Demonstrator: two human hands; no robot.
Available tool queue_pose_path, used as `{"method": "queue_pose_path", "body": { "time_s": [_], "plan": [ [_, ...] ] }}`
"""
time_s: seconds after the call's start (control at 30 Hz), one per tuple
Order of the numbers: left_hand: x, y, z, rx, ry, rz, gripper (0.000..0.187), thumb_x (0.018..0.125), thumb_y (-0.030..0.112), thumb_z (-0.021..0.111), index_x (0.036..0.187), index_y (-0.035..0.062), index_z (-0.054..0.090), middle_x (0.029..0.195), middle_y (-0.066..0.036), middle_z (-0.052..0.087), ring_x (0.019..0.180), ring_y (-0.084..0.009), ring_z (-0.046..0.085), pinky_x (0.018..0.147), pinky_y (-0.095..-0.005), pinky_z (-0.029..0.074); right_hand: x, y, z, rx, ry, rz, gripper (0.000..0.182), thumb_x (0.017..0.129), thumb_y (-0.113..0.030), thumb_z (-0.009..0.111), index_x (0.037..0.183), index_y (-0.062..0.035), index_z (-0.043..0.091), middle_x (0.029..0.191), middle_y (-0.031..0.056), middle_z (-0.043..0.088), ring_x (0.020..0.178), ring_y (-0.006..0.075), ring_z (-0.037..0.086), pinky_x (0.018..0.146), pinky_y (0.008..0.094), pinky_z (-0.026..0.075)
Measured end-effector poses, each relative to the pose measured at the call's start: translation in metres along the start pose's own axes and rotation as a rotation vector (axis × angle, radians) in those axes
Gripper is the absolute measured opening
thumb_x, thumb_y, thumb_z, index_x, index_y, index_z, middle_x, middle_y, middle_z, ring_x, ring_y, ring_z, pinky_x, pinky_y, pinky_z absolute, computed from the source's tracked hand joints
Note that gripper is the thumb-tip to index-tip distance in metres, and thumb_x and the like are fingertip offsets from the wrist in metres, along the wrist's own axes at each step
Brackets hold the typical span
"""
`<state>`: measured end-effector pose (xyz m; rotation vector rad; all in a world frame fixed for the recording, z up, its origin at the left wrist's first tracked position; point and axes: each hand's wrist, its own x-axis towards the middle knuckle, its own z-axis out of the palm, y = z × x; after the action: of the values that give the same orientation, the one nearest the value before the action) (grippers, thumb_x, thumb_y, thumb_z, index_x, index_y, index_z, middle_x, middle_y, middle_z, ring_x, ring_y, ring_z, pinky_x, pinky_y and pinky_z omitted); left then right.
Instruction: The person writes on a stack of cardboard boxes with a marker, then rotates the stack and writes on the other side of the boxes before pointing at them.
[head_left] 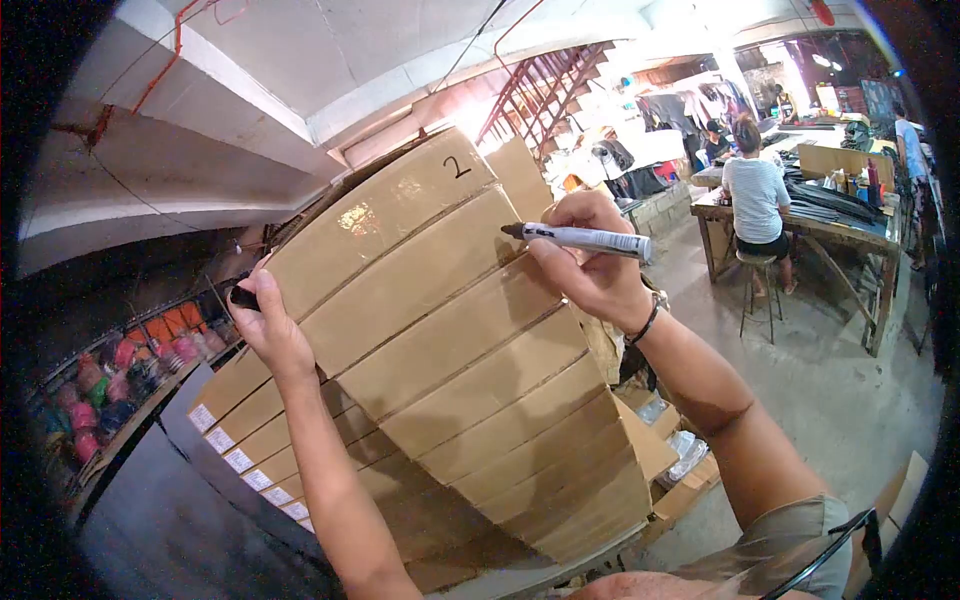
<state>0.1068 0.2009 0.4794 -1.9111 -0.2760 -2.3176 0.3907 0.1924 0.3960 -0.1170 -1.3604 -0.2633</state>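
Right hand (590, 262) grips a grey marker (585, 238), tip at the brown cardboard boxes (450, 340), stacked centre, top one marked "2". Left hand (268, 325) steadies the stack's left edge, pinching the black cap (243, 297).

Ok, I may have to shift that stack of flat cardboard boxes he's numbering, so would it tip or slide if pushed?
The stack of flat boxes is tall and narrow, so a push near the top would probably tip it. The left hand steadies its edge, which hints at wobble. Their smooth cardboard faces might slide against each other.
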Motion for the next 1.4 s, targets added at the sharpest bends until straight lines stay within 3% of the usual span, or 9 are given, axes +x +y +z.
{"method": "queue_pose_path", "body": {
  "time_s": [0.13, 0.47, 0.57, 0.63, 0.87, 1.13, 1.17, 1.2, 1.4],
  "plan": [
    [0.000, 0.000, 0.001, -0.019, 0.019, 0.025, 0.013, 0.087, 0.020, 0.048, 0.082, 0.0096, 0.042, 0.081, 0.002, 0.045, 0.078, -0.0086, 0.043, 0.075, -0.0237, 0.035, 0.003, 0.003, 0.001, -0.142, 0.019, -0.118, 0.014, 0.067, -0.006, 0.067, 0.075, -0.0036, 0.056, 0.070, 0.0063, 0.056, 0.056, 0.0153, 0.054, 0.050, 0.0248, 0.042],
    [0.001, -0.003, -0.002, 0.031, 0.038, 0.033, 0.012, 0.088, 0.019, 0.048, 0.081, 0.0094, 0.044, 0.082, 0.002, 0.047, 0.078, -0.0073, 0.043, 0.074, -0.0230, 0.035, 0.005, -0.002, 0.007, -0.170, 0.034, -0.089, 0.012, 0.068, -0.007, 0.067, 0.074, -0.0053, 0.058, 0.067, 0.0055, 0.056, 0.054, 0.0147, 0.054, 0.048, 0.0248, 0.042],
    [0.002, -0.004, -0.003, 0.037, 0.031, 0.054, 0.012, 0.088, 0.019, 0.048, 0.082, 0.0089, 0.045, 0.082, 0.002, 0.047, 0.079, -0.0074, 0.043, 0.074, -0.0232, 0.036, 0.005, -0.001, 0.007, -0.148, 0.049, 0.088, 0.011, 0.068, -0.007, 0.067, 0.073, -0.0051, 0.057, 0.067, 0.0052, 0.056, 0.053, 0.0145, 0.054, 0.047, 0.0246, 0.042],
    [0.001, -0.004, -0.003, 0.026, 0.023, 0.060, 0.012, 0.088, 0.019, 0.047, 0.082, 0.0087, 0.045, 0.082, 0.002, 0.047, 0.079, -0.0074, 0.043, 0.074, -0.0232, 0.036, 0.005, 0.003, 0.003, -0.170, 0.021, -0.125, 0.011, 0.067, -0.007, 0.065, 0.071, -0.0046, 0.055, 0.065, 0.0051, 0.055, 0.053, 0.0149, 0.052, 0.048, 0.0252, 0.041],
    [0.002, -0.003, -0.003, 0.016, 0.031, 0.043, 0.013, 0.087, 0.019, 0.049, 0.084, 0.0074, 0.044, 0.082, 0.001, 0.047, 0.077, -0.0081, 0.044, 0.073, -0.0235, 0.037, 0.005, 0.001, 0.001, -0.186, 0.005, -0.109, 0.012, 0.066, -0.006, 0.064, 0.070, -0.0034, 0.053, 0.065, 0.0065, 0.053, 0.056, 0.0155, 0.052, 0.051, 0.0263, 0.041],
    [0.002, -0.005, -0.006, 0.059, 0.055, 0.007, 0.019, 0.086, 0.023, 0.052, 0.087, 0.0055, 0.046, 0.091, -0.006, 0.053, 0.082, -0.0101, 0.049, 0.075, -0.0246, 0.039, -0.038, -0.009, -0.015, 0.077, 0.134, 0.201, 0.017, 0.070, -0.012, 0.066, 0.075, -0.0029, 0.052, 0.066, 0.0057, 0.055, 0.058, 0.0146, 0.052, 0.054, 0.0259, 0.041],
    [0.002, -0.005, -0.007, 0.102, 0.082, -0.021, 0.019, 0.085, 0.023, 0.052, 0.088, 0.0055, 0.046, 0.090, -0.005, 0.053, 0.082, -0.0102, 0.049, 0.074, -0.0252, 0.039, -0.038, -0.010, -0.019, -0.067, 0.067, -0.037, 0.018, 0.069, -0.010, 0.066, 0.076, -0.0025, 0.051, 0.066, 0.0062, 0.055, 0.057, 0.0143, 0.053, 0.052, 0.0256, 0.041],
    [0.002, -0.005, -0.008, 0.143, 0.111, -0.047, 0.019, 0.085, 0.023, 0.052, 0.089, 0.0055, 0.046, 0.089, -0.005, 0.053, 0.081, -0.0104, 0.049, 0.074, -0.0258, 0.039, -0.042, -0.016, -0.019, -0.016, 0.038, -0.075, 0.018, 0.068, -0.008, 0.067, 0.076, -0.0024, 0.052, 0.068, 0.0072, 0.056, 0.057, 0.0145, 0.054, 0.051, 0.0245, 0.041],
    [0.003, -0.002, -0.006, 0.096, 0.069, 0.001, 0.015, 0.087, 0.020, 0.049, 0.083, 0.0069, 0.044, 0.083, -0.001, 0.050, 0.078, -0.0080, 0.046, 0.075, -0.0230, 0.038, -0.066, -0.012, -0.015, -0.094, 0.033, 0.048, 0.020, 0.066, -0.007, 0.069, 0.078, -0.0033, 0.054, 0.073, 0.0096, 0.058, 0.064, 0.0176, 0.058, 0.056, 0.0264, 0.045]
  ]
}}
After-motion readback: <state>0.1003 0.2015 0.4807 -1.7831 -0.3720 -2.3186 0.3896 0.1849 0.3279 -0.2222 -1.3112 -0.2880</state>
